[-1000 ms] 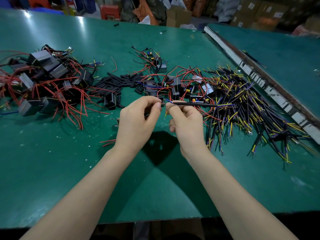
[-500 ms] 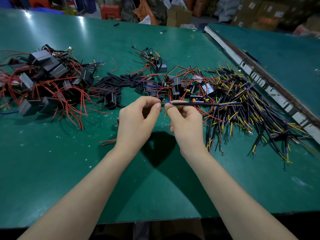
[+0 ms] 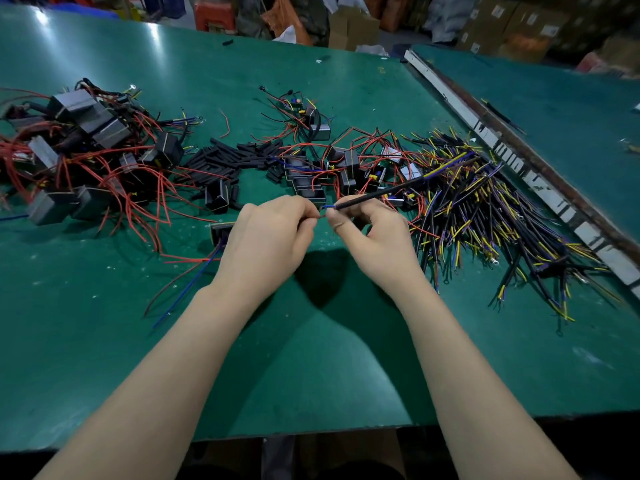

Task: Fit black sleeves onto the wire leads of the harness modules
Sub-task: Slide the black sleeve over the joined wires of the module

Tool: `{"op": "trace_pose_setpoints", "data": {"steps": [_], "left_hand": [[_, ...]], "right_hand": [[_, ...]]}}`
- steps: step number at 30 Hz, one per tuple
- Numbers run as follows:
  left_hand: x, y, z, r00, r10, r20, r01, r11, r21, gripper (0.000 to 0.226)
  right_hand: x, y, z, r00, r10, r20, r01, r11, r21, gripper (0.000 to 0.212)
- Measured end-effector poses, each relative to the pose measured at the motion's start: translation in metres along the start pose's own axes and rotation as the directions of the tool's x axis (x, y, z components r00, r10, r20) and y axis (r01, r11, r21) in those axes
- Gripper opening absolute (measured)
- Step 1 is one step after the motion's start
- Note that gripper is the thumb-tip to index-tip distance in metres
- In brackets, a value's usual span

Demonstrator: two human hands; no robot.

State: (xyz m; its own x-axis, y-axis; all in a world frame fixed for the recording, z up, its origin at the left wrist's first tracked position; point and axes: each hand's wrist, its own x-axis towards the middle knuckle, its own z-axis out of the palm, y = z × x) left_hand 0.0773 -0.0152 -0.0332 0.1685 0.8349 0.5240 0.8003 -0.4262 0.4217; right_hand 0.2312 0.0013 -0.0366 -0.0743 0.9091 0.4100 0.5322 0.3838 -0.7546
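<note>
Both hands are held together above the green table [image 3: 311, 358], just below frame centre. The left hand [image 3: 266, 237] is curled, thumb and forefinger pinched on a thin wire lead [image 3: 323, 208] — a short blue stretch shows in the gap btwn the two hands. The right hand [image 3: 374, 233] is also curled; a sleeved cable [image 3: 381, 192] is pinched near its end btwn thumb and fingers, and its black sleeve runs up toward 2 o'clock, with blue and yellow wires emerging at the far end over the pile. Whether the lead tip is already inside the sleeve can't be told.

A black harness module [image 3: 220, 229] lies on the table touching the left hand at its 9 o'clock side; red and blue leads [image 3: 187, 285] trail from it toward 7 o'clock.

At 12 o'clock from the hands, unsleeved modules w/ red wires [image 3: 346, 164] are heaped. At 11 o'clock loose black sleeves [image 3: 221, 161] lie in a scatter. At 10 o'clock, well apart, a bigger heap of modules [image 3: 86, 147] is tangled in red wire. At 3 o'clock a spread of black, yellow and purple cables [image 3: 502, 216] reaches toward the table's striped edge strip [image 3: 519, 164]. Cardboard boxes [image 3: 512, 26] are seen beyond the far edge — details blurred.
</note>
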Motion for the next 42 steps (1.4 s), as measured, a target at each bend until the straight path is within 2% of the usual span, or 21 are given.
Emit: {"op": "trace_pose_setpoints", "data": {"steps": [3, 5, 8, 10, 12, 14, 16, 18, 22, 26, 28, 31, 34, 36, 39, 42], "left_hand": [[-0.002, 0.002, 0.0, 0.997, 0.071, 0.004, -0.071, 0.997, 0.033, 0.012], [-0.003, 0.0, 0.001, 0.993, 0.11, 0.037, -0.113, 0.988, 0.102, 0.014], [-0.002, -0.004, 0.003, 0.985, 0.069, 0.159, -0.095, 0.983, 0.16, 0.014], [0.001, -0.008, 0.001, 0.98, 0.011, 0.197, -0.023, 0.998, 0.062, 0.01], [0.003, -0.009, -0.002, 0.976, -0.037, 0.214, 0.06, 0.993, -0.105, 0.008], [0.004, -0.009, -0.005, 0.977, -0.051, 0.206, 0.1, 0.967, -0.235, 0.014], [0.003, -0.007, -0.005, 0.985, -0.068, 0.158, 0.114, 0.945, -0.305, 0.022], [0.002, -0.003, -0.003, 0.991, -0.096, 0.096, 0.125, 0.92, -0.371, 0.023], [0.001, 0.003, 0.004, 0.982, -0.187, 0.005, 0.164, 0.849, -0.503, 0.024], [-0.001, 0.006, 0.011, 0.961, -0.259, -0.099, 0.164, 0.818, -0.551, 0.02], [-0.002, 0.007, 0.012, 0.946, -0.283, -0.16, 0.154, 0.824, -0.544, 0.016], [-0.004, 0.008, 0.016, 0.941, -0.247, -0.23, 0.131, 0.896, -0.425, 0.006], [-0.004, 0.008, 0.018, 0.941, -0.221, -0.255, 0.135, 0.939, -0.317, 0.007], [-0.003, 0.008, 0.017, 0.942, -0.213, -0.261, 0.141, 0.953, -0.268, 0.007], [-0.004, 0.007, 0.016, 0.965, -0.172, -0.199, 0.141, 0.977, -0.157, 0.008], [-0.003, 0.008, 0.015, 0.982, -0.127, -0.138, 0.121, 0.991, -0.051, 0.01]], "right_hand": [[0.0, 0.001, -0.001, 0.997, 0.058, 0.043, -0.061, 0.996, 0.058, 0.015], [-0.001, 0.003, -0.002, 0.998, -0.006, 0.064, 0.006, 1.0, 0.001, 0.008], [-0.002, 0.007, -0.002, 0.986, -0.094, 0.138, 0.107, 0.99, -0.088, 0.005], [0.0, 0.006, -0.002, 0.987, -0.02, 0.157, 0.026, 0.999, -0.034, 0.007], [0.004, 0.003, -0.002, 0.978, 0.12, 0.171, -0.136, 0.987, 0.09, 0.015], [0.006, 0.0, -0.002, 0.945, 0.249, 0.213, -0.303, 0.912, 0.276, 0.022], [0.006, -0.002, 0.0, 0.898, 0.348, 0.27, -0.438, 0.774, 0.458, 0.031], [0.005, -0.003, 0.002, 0.856, 0.416, 0.308, -0.516, 0.642, 0.567, 0.038], [0.003, -0.008, 0.007, 0.799, 0.49, 0.347, -0.573, 0.448, 0.686, 0.019], [0.0, -0.012, 0.017, 0.782, 0.522, 0.34, -0.57, 0.379, 0.729, 0.017], [-0.002, -0.014, 0.021, 0.792, 0.531, 0.3, -0.552, 0.414, 0.723, 0.019], [-0.004, -0.014, 0.023, 0.84, 0.523, 0.148, -0.48, 0.586, 0.653, 0.02], [-0.007, -0.012, 0.022, 0.926, 0.377, -0.024, -0.322, 0.821, 0.471, 0.021], [-0.008, -0.011, 0.022, 0.965, 0.25, -0.085, -0.21, 0.921, 0.327, 0.022], [-0.008, -0.009, 0.019, 0.983, 0.129, -0.132, -0.107, 0.981, 0.163, 0.021], [-0.005, -0.008, 0.014, 0.989, 0.124, -0.085, -0.109, 0.98, 0.165, 0.021]]}}
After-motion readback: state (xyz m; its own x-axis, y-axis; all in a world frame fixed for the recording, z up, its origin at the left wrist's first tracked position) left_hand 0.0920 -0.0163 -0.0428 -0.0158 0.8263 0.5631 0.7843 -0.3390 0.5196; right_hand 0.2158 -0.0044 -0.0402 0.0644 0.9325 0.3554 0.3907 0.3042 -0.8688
